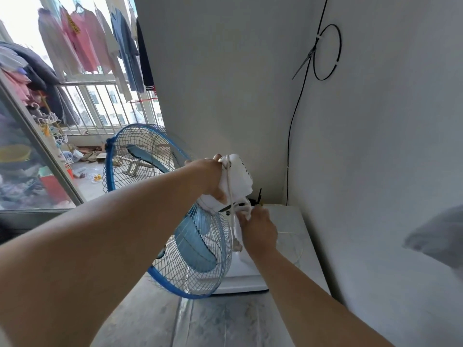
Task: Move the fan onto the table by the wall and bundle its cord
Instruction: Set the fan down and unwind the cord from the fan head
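Fan (200, 246) blue-rimmed, white motor housing, white cord (229, 186) draped over it

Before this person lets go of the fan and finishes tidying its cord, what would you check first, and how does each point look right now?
1. Fan base on the table: ok.
2. Left hand steadying the motor housing: ok.
3. Cord draped over the housing, plug dangling: not ok, not yet bundled.
4. Right hand at the fan's neck; what it grips: cannot tell.
5. Fan head tilted, cage past the table edge: not ok.
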`<state>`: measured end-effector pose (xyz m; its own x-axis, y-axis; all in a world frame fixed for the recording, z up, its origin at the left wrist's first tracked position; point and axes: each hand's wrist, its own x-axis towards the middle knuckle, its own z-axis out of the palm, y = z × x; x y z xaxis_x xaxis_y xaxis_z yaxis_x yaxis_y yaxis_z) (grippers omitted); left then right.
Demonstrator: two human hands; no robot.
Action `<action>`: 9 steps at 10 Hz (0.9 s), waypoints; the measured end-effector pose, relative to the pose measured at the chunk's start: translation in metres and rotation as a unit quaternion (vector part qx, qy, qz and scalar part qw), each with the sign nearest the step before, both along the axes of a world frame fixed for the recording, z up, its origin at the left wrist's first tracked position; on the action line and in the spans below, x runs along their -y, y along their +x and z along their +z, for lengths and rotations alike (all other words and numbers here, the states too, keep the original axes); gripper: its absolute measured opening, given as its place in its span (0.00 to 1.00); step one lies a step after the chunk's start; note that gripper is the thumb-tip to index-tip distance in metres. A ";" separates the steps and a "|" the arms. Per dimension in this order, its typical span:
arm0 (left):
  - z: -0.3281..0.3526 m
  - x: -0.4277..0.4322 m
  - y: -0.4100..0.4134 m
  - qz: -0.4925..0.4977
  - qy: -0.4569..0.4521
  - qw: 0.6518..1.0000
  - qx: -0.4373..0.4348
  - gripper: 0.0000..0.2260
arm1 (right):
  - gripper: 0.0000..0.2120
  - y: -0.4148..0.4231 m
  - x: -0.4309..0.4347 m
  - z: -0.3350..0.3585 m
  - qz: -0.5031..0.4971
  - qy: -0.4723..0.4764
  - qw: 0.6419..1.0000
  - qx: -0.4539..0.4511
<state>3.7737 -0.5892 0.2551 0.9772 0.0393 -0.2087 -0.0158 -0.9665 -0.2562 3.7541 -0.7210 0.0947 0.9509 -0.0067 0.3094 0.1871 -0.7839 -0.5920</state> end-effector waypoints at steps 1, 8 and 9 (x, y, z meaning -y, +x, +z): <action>0.000 0.001 -0.001 -0.005 0.003 1.000 0.003 0.52 | 0.18 -0.005 0.002 0.005 0.011 -0.247 0.956 0.156; 0.004 0.005 -0.003 -0.007 0.032 0.999 -0.018 0.53 | 0.09 0.003 -0.016 0.041 0.178 -0.534 0.824 0.067; 0.004 0.004 -0.005 -0.002 0.025 1.000 -0.016 0.53 | 0.11 0.006 -0.013 0.032 0.155 -0.413 0.897 0.019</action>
<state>3.7691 -0.5934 0.2595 0.9700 0.0471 -0.2384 -0.0285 -0.9522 -0.3041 3.7596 -0.7079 0.1269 0.8558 0.5031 0.1202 0.4799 -0.8590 0.1786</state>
